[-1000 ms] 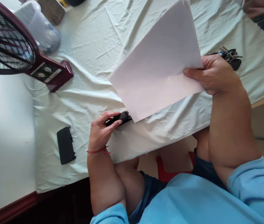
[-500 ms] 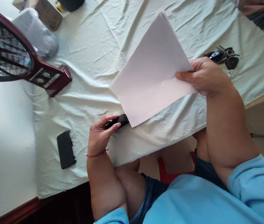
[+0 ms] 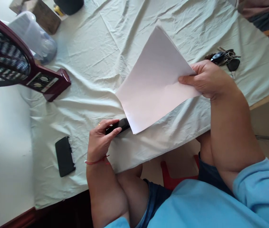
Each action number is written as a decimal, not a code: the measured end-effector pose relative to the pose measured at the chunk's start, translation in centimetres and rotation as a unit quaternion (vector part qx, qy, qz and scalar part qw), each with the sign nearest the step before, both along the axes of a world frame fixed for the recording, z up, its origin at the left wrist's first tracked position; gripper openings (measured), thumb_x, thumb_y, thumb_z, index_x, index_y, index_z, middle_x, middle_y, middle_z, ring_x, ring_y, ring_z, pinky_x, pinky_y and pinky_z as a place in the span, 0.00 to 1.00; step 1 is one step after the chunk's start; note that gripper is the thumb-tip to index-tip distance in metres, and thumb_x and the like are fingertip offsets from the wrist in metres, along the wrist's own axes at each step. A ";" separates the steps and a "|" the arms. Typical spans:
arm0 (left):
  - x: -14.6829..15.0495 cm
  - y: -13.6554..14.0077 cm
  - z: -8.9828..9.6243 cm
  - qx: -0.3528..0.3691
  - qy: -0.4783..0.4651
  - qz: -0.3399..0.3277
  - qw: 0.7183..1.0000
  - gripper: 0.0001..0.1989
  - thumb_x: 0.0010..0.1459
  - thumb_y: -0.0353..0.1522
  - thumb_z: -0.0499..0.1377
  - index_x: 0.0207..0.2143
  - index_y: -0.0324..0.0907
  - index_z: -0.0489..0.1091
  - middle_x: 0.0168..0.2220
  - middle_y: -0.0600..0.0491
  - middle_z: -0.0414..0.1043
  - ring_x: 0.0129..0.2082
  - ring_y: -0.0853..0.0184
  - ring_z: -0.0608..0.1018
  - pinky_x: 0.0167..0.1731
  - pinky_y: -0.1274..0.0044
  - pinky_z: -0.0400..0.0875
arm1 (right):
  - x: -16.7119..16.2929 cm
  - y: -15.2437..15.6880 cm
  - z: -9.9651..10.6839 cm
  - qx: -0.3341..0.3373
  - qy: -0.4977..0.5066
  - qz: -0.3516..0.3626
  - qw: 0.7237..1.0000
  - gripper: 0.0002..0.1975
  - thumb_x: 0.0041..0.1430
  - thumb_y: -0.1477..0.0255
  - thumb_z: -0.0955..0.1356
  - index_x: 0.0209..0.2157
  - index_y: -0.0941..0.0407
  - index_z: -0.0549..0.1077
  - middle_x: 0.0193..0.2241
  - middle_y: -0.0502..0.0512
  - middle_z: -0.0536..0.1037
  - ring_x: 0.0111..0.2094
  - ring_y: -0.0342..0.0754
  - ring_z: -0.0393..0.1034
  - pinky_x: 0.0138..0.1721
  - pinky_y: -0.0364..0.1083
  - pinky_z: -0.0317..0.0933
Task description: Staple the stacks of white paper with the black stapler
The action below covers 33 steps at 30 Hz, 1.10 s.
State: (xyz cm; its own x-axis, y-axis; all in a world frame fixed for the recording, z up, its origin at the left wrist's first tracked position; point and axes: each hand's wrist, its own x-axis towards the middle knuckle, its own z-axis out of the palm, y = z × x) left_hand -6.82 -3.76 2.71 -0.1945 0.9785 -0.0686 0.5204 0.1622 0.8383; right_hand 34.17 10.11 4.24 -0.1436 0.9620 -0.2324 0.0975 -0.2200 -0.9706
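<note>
My right hand (image 3: 205, 79) pinches the right edge of a thin stack of white paper sheets (image 3: 153, 79), thumb on top and fingers beneath. The sheets are held at a slant over the cloth, and their upper edges show more than one layer. Close to the table's front edge, my left hand (image 3: 100, 139) is closed around a black stapler (image 3: 123, 124), thumb on the near side and fingers on the far side. The stapler's front end meets the lower left corner of the sheets; whether the paper is between its jaws cannot be made out.
A pale wrinkled cloth covers the table (image 3: 96, 79). On the left lie a black phone-like case (image 3: 64, 156) and a maroon electric mosquito racket (image 3: 56, 84). Behind are a plastic container (image 3: 37, 38) and a brown block (image 3: 44, 15). Keys (image 3: 227, 58) lie beyond my right hand.
The sheets have tipped slightly, their top corner coming lower and their left corner shifting right. Both hands keep their holds. The whole view has shifted a little.
</note>
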 end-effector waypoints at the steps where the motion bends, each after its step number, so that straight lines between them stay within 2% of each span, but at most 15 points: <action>1: 0.1 0.0 0.1 0.000 -0.003 0.004 1.000 0.19 0.52 0.44 0.81 0.45 0.48 0.92 0.47 0.49 0.88 0.47 0.55 0.83 0.51 0.66 0.75 | 0.2 0.0 0.0 0.002 0.009 0.006 1.000 0.05 0.68 0.77 0.79 0.44 0.55 0.86 0.38 0.50 0.88 0.37 0.44 0.81 0.57 0.52 0.83; 7: 0.3 0.0 0.2 0.001 -0.013 0.008 1.000 0.21 0.51 0.45 0.82 0.45 0.47 0.92 0.46 0.48 0.88 0.47 0.56 0.83 0.50 0.67 0.75 | 0.3 -0.1 0.0 0.009 0.016 -0.005 1.000 0.03 0.67 0.76 0.80 0.40 0.56 0.85 0.36 0.50 0.88 0.32 0.40 0.78 0.50 0.46 0.84; 10: 0.4 0.0 0.2 0.003 -0.021 0.012 1.000 0.21 0.50 0.45 0.82 0.44 0.47 0.92 0.47 0.47 0.88 0.49 0.54 0.85 0.52 0.67 0.76 | -0.1 -0.2 0.1 0.006 0.016 -0.005 1.000 0.02 0.68 0.75 0.79 0.40 0.56 0.85 0.38 0.50 0.89 0.33 0.40 0.78 0.50 0.45 0.84; 14: 0.6 0.0 0.2 0.004 -0.021 0.014 1.000 0.21 0.51 0.46 0.82 0.44 0.46 0.92 0.47 0.47 0.88 0.48 0.54 0.85 0.50 0.67 0.77 | -0.7 -0.2 0.3 -0.008 0.014 -0.007 1.000 0.03 0.67 0.77 0.78 0.40 0.56 0.85 0.39 0.52 0.89 0.35 0.42 0.79 0.51 0.47 0.84; 22: 1.1 0.0 0.2 0.017 -0.027 -0.002 1.000 0.13 0.55 0.43 0.80 0.41 0.50 0.93 0.44 0.48 0.88 0.47 0.55 0.85 0.50 0.68 0.77 | -1.9 -0.4 1.2 -0.015 0.023 -0.044 0.999 0.07 0.67 0.82 0.75 0.38 0.56 0.85 0.36 0.50 0.88 0.33 0.41 0.78 0.46 0.46 0.83; 25: 1.3 0.0 0.3 0.012 -0.019 -0.011 1.000 0.12 0.55 0.43 0.79 0.41 0.51 0.93 0.43 0.49 0.88 0.46 0.55 0.85 0.49 0.67 0.76 | -1.9 -0.4 1.1 -0.007 0.019 -0.050 0.999 0.07 0.67 0.81 0.76 0.37 0.55 0.85 0.35 0.50 0.88 0.34 0.41 0.78 0.47 0.45 0.82; 29: 1.4 -0.1 0.4 0.004 -0.009 -0.021 1.000 0.12 0.55 0.43 0.79 0.41 0.51 0.93 0.42 0.49 0.88 0.46 0.55 0.85 0.49 0.66 0.76 | -1.6 -0.2 0.6 -0.006 0.007 -0.041 0.999 0.04 0.67 0.77 0.78 0.39 0.54 0.85 0.37 0.51 0.87 0.37 0.44 0.79 0.52 0.47 0.82; 33: 1.4 -0.2 0.5 -0.003 -0.006 -0.029 1.000 0.12 0.56 0.43 0.79 0.41 0.51 0.92 0.43 0.49 0.87 0.46 0.55 0.85 0.49 0.66 0.76 | -1.4 -0.2 0.3 -0.004 0.003 -0.052 0.999 0.03 0.68 0.78 0.78 0.41 0.55 0.85 0.40 0.52 0.88 0.36 0.43 0.79 0.50 0.47 0.81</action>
State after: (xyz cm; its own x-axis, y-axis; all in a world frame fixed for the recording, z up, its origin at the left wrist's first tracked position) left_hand -5.41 -3.92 3.25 -0.1362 0.9877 -0.0769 0.5183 0.1372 0.8441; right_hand 32.79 9.95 4.55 -0.0447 0.9700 -0.2389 0.0687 -0.2355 -0.9694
